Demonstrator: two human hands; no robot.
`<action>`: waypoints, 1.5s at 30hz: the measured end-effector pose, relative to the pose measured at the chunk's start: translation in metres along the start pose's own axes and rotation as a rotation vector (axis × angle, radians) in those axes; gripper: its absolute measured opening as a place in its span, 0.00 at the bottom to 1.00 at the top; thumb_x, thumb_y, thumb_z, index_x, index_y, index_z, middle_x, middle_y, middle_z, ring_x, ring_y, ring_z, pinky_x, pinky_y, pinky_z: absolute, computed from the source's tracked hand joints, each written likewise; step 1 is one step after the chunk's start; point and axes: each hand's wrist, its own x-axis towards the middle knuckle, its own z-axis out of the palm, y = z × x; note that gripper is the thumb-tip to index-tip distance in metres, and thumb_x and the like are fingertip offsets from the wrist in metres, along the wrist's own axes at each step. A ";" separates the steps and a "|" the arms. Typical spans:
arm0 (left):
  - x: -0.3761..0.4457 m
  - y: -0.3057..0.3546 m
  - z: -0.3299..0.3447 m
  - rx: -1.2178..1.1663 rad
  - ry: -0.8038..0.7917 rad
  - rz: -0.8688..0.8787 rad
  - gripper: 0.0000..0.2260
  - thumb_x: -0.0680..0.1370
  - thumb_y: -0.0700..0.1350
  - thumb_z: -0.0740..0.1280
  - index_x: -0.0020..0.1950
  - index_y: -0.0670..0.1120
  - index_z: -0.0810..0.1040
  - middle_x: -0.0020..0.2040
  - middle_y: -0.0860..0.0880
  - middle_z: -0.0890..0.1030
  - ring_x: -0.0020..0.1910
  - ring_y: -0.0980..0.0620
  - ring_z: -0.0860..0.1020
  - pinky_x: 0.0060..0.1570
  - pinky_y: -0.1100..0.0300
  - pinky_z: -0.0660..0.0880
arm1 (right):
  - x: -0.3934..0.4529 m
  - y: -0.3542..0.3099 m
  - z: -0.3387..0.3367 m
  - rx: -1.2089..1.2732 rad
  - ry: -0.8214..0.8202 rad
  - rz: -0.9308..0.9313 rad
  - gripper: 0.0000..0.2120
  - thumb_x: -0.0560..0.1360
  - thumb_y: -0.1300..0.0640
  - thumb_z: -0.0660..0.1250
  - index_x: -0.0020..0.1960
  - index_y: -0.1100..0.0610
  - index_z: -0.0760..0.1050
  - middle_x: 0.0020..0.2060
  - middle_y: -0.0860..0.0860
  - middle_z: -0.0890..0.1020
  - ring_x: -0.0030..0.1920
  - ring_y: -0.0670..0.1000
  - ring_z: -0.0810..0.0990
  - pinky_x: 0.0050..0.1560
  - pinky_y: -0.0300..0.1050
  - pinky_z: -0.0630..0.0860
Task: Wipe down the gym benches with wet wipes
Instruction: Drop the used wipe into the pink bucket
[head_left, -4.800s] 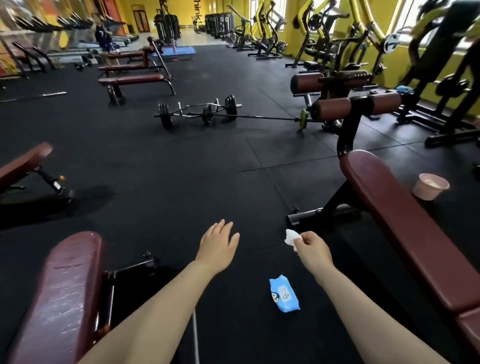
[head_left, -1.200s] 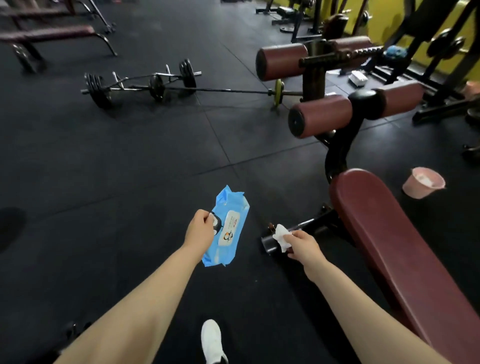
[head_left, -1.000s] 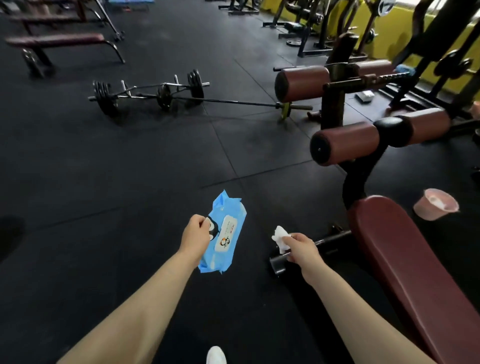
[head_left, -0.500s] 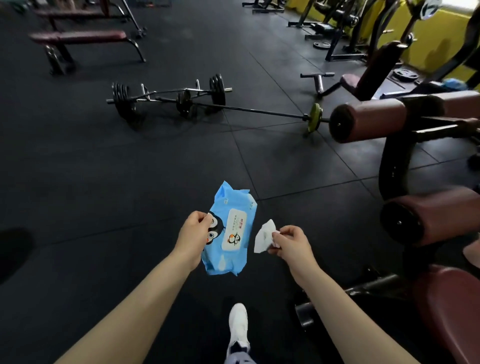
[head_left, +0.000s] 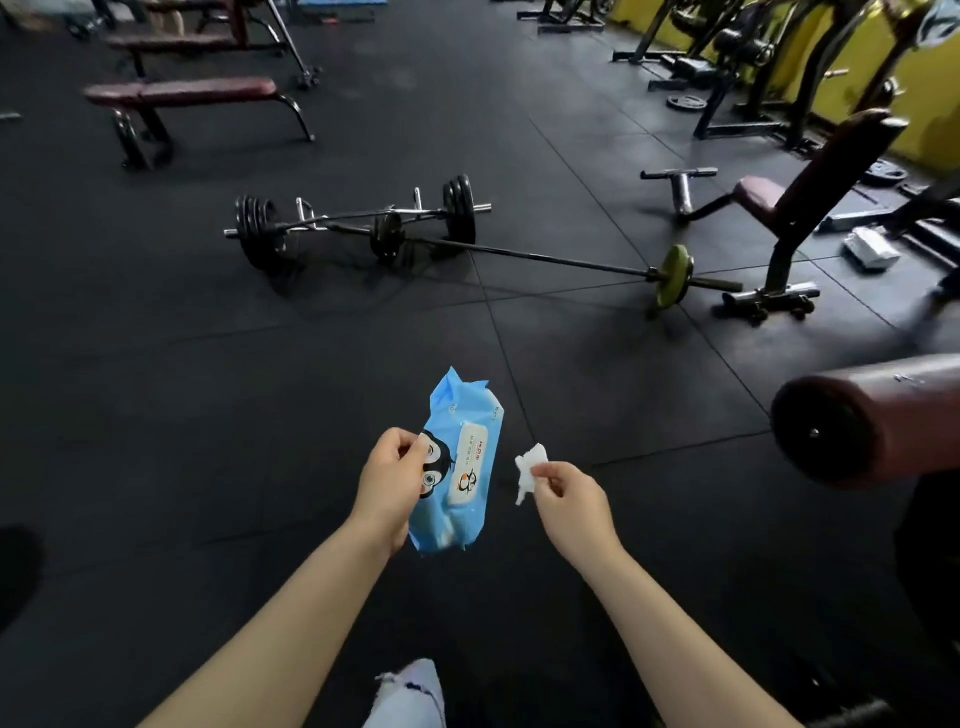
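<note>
My left hand (head_left: 387, 480) grips a blue pack of wet wipes (head_left: 458, 467) by its left edge, held upright above the black floor. A small crumpled white wipe (head_left: 529, 470) is pinched in my right hand (head_left: 569, 499), just right of the pack. A maroon roller pad (head_left: 872, 415) of the nearest bench juts in at the right edge. A flat maroon bench (head_left: 182, 93) stands far off at the upper left. Another maroon seat bench (head_left: 810, 176) stands at the upper right.
Two barbells (head_left: 363, 223) with plates lie across the black rubber floor ahead. Yellow-walled machines (head_left: 753, 47) line the far right. A white box (head_left: 870, 249) lies on the floor near the right bench. My leg (head_left: 410, 696) shows at the bottom.
I picked the blue pack up from the floor with my left hand. The view has since swung left, away from the near bench, and both hands have drawn closer together.
</note>
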 end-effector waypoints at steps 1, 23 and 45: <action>0.018 0.009 0.008 0.003 -0.014 0.000 0.09 0.82 0.47 0.63 0.46 0.43 0.73 0.42 0.47 0.82 0.36 0.54 0.80 0.33 0.60 0.76 | 0.017 -0.009 0.002 -0.053 -0.021 -0.015 0.14 0.80 0.53 0.61 0.64 0.51 0.74 0.54 0.46 0.80 0.48 0.44 0.79 0.46 0.37 0.77; 0.376 0.179 0.257 0.301 -0.613 0.011 0.08 0.81 0.47 0.63 0.48 0.42 0.76 0.47 0.41 0.83 0.45 0.42 0.82 0.47 0.42 0.80 | 0.390 -0.092 -0.056 0.073 0.337 0.288 0.18 0.71 0.35 0.67 0.51 0.47 0.77 0.45 0.42 0.79 0.44 0.43 0.79 0.45 0.45 0.80; 0.460 0.296 0.752 0.558 -1.085 0.070 0.07 0.81 0.47 0.64 0.47 0.44 0.77 0.47 0.42 0.83 0.52 0.39 0.82 0.51 0.43 0.79 | 0.642 0.034 -0.405 0.039 0.646 0.564 0.12 0.72 0.40 0.62 0.46 0.47 0.75 0.40 0.43 0.78 0.39 0.44 0.79 0.40 0.45 0.81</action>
